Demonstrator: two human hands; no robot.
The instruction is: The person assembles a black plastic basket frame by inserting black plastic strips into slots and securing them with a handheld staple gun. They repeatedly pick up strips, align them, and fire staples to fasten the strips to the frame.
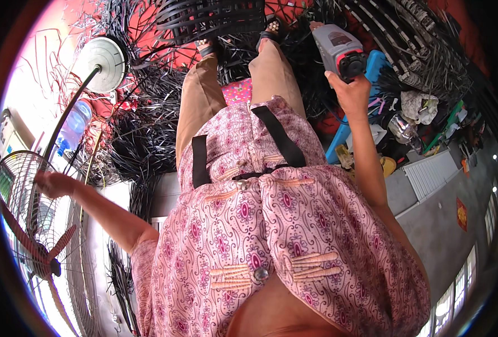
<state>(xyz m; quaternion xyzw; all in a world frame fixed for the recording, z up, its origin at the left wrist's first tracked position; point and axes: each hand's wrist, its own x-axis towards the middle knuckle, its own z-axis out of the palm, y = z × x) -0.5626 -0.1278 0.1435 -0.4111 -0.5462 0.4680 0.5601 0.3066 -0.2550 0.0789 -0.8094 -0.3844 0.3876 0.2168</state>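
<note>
Out to the left, my left hand (53, 184) is at the upper part of a standing fan (38, 247), beside its wire guard and black pole. The fingers look curled, but what they grip there is hidden. On the right side, my right hand (350, 92) is closed around the rear of a grey power tool (339, 46) with red and black trim. Its body points up and away from me, above a pile of black strips. Between and beyond my feet sits a black woven basket (212, 19), partly cut off by the upper edge.
Loose black plastic strips (139, 135) cover much of the red floor around my legs. The fan's round base (99, 64) stands at upper left, near a clear blue water bottle (76, 123). Bundled strips (395, 39), a blue bar (339, 140) and mixed clutter lie to the right.
</note>
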